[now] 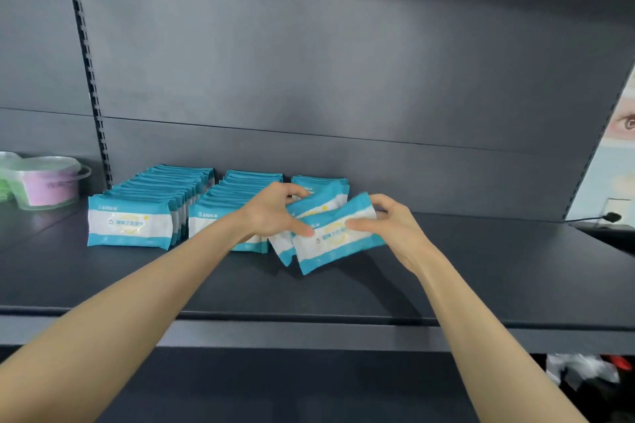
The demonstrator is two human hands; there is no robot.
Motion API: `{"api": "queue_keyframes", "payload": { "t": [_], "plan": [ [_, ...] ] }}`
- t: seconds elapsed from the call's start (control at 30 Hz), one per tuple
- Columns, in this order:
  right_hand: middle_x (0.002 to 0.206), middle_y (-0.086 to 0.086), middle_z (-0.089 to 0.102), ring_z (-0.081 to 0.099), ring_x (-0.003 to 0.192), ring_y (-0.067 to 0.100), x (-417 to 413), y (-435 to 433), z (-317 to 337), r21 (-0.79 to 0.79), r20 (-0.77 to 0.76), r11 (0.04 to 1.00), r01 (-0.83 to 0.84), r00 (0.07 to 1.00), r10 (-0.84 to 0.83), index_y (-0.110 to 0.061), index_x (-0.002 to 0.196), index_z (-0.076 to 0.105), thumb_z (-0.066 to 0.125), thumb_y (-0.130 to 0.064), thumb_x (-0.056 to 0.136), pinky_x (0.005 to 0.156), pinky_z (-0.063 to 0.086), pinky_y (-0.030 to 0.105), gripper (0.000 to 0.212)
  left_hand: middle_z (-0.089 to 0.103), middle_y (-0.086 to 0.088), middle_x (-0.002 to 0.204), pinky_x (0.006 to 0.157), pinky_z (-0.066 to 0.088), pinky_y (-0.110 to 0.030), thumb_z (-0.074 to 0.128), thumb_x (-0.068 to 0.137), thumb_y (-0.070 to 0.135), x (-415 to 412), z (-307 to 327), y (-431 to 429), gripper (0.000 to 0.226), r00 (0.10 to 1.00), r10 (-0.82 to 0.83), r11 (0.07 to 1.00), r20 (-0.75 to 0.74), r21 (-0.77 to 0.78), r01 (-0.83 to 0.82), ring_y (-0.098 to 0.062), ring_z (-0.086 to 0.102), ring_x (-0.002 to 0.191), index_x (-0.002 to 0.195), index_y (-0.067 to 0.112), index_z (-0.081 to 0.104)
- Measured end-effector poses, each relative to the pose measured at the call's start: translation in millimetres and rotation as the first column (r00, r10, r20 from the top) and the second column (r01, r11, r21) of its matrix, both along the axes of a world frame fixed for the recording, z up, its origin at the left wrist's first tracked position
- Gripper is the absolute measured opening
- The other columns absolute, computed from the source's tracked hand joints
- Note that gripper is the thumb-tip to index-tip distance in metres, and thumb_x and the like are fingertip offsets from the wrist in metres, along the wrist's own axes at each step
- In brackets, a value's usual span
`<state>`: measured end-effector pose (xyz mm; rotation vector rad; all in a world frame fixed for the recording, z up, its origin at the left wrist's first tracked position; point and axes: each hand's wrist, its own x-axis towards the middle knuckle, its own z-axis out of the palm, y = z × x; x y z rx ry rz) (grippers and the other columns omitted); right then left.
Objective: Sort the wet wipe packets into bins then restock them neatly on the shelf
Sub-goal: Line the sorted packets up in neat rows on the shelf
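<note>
On the dark shelf (pixel 481 268), left hand (pixel 271 213) and right hand (pixel 395 227) pinch seemingly two packets (pixel 338 245).

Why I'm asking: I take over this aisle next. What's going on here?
A person is restocking teal-and-white wet wipe packets on the dark shelf. The left hand and right hand together grip a few tilted packets, in front of a short third row. Two longer rows stand upright to the left. Plastic tubs sit at the far left.
</note>
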<state>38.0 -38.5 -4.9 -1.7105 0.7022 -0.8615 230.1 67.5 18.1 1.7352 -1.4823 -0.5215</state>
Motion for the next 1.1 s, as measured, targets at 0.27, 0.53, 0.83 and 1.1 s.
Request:
{"api": "queue_keyframes", "payload": {
  "t": [0.27,0.53,0.83,1.1],
  "plan": [
    [0.095,0.009,0.071,0.069,0.088,0.023,-10.0,-41.6,6.9,-0.277,-0.294,0.96,-0.045,0.955,-0.039,-0.019,0.073,0.063,0.082,-0.009,0.072,0.079,0.056,0.039,0.022,0.063,0.006,0.116,0.097,0.038,-0.023,0.07,0.084,0.011,-5.8,10.6,-31.1,0.03,0.993,-0.005,0.998,0.122,0.063,-0.003,-0.011,0.055,0.114,0.114,0.012,0.066],
    [0.091,0.002,0.068,0.062,0.078,0.011,-1.9,-79.3,1.9,-0.378,-0.347,0.925,0.052,0.918,-0.193,-0.017,0.071,0.058,0.079,-0.012,0.077,0.063,0.049,0.023,0.022,0.067,-0.003,0.103,0.083,0.04,-0.022,0.073,0.081,0.012,21.0,27.4,-89.7,0.023,0.944,0.139,0.988,0.299,0.016,-0.151,-0.017,0.057,0.095,0.104,0.011,0.07],
    [0.095,0.002,0.066,0.062,0.09,0.015,29.1,-109.5,-8.6,-0.356,-0.364,0.926,0.122,0.895,-0.258,-0.017,0.072,0.052,0.076,-0.012,0.08,0.065,0.051,0.026,0.026,0.059,-0.012,0.118,0.088,0.045,-0.033,0.076,0.078,0.01,45.1,9.4,-147.9,0.032,0.822,0.097,0.975,0.561,0.112,-0.191,-0.028,0.057,0.103,0.107,0.006,0.063],
    [0.092,0.002,0.064,0.058,0.083,0.012,46.6,-115.3,-6.3,-0.381,-0.376,0.914,0.142,0.879,-0.294,-0.013,0.076,0.054,0.076,-0.013,0.081,0.056,0.045,0.02,0.022,0.055,-0.012,0.112,0.075,0.04,-0.034,0.07,0.085,0.018,51.8,0.8,-158.6,0.03,0.637,0.083,0.971,0.766,0.08,-0.223,-0.028,0.054,0.096,0.106,0.007,0.052]
  ]
}}
